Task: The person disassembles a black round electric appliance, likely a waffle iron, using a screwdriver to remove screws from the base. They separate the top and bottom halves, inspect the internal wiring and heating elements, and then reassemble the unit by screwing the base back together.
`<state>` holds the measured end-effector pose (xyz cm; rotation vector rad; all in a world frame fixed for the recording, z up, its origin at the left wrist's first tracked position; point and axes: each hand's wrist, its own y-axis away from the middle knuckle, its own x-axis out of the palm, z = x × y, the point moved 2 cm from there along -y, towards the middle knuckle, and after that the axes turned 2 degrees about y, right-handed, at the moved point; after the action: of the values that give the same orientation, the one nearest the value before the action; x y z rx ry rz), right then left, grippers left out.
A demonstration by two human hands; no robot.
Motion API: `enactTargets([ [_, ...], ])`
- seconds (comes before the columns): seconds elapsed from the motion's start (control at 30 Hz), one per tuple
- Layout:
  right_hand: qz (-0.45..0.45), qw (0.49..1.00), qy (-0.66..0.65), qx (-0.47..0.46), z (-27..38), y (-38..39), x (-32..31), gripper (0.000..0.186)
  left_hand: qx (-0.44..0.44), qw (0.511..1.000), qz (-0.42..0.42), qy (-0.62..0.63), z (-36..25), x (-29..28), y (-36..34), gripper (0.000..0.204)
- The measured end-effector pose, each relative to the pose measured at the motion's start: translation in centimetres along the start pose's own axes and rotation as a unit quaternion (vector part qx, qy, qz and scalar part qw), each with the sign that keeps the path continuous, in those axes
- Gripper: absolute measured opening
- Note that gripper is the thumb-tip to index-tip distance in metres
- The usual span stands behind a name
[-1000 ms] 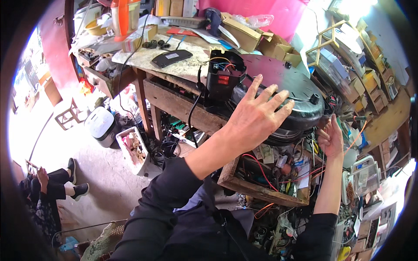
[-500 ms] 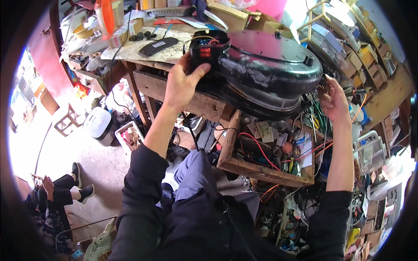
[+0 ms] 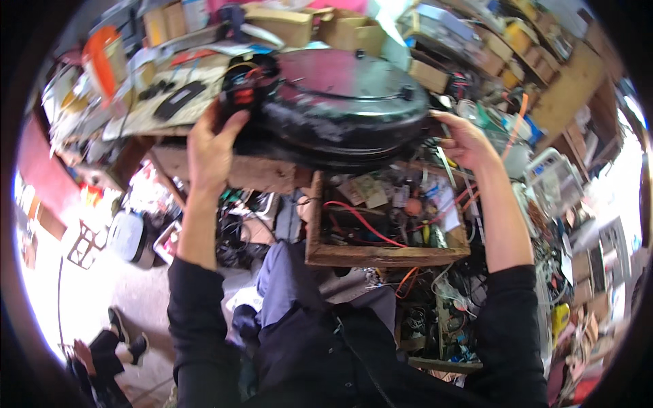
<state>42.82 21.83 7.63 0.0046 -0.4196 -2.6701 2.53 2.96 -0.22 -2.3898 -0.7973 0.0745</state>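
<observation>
Both my hands hold a round black electric appliance (image 3: pixel 340 102) with a flat, glossy top, small black feet and a scuffed side. It is held over the bench's front edge and the back of the drawer. My left hand (image 3: pixel 214 146) is closed on its left end, with the thumb in front, at a small housing (image 3: pixel 248 81) where thin wires and a red part show. At the right edge of the appliance, the fingers of my right hand (image 3: pixel 466 139) are bent and pinched against it; their exact grip is blurred.
An open wooden drawer (image 3: pixel 388 256) with tools, red cable and papers juts out below. On the workbench (image 3: pixel 129 122) lies a dark flat part (image 3: pixel 179 100). Cardboard boxes (image 3: pixel 279 26) stand behind, and clutter crowds the right. Another person's legs (image 3: pixel 115 340) show at lower left.
The view has swung, shifting the bench, drawer and appliance leftward in it. The appliance has also moved left relative to the drawer, and less of its lower side shows. Both hands keep hold.
</observation>
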Motion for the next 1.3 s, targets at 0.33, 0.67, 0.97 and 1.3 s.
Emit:
enactTargets([
  [0.33, -0.025, 0.995, 0.1, 0.004, -0.5, -1.5, -0.2, 0.021, -0.02, 0.999, -0.008, 0.024, 0.5, 0.3, 0.5, 0.043],
  [0.67, -0.074, 0.985, 0.152, 0.026, -0.8, -0.4, 0.2, 0.026, -0.017, 1.0, -0.001, 0.003, 0.6, 0.3, 1.1, 0.051],
  [0.97, -0.108, 0.927, 0.349, -0.079, -0.1, -1.2, -0.3, 0.034, -0.007, 1.0, 0.01, -0.019, 0.5, 1.0, 2.1, 0.064],
  [1.3, -0.003, 0.843, -0.028, -0.537, 16.4, 9.1, 6.9, 0.03, -0.009, 0.999, 0.023, -0.023, 0.6, 1.8, 2.9, 0.073],
])
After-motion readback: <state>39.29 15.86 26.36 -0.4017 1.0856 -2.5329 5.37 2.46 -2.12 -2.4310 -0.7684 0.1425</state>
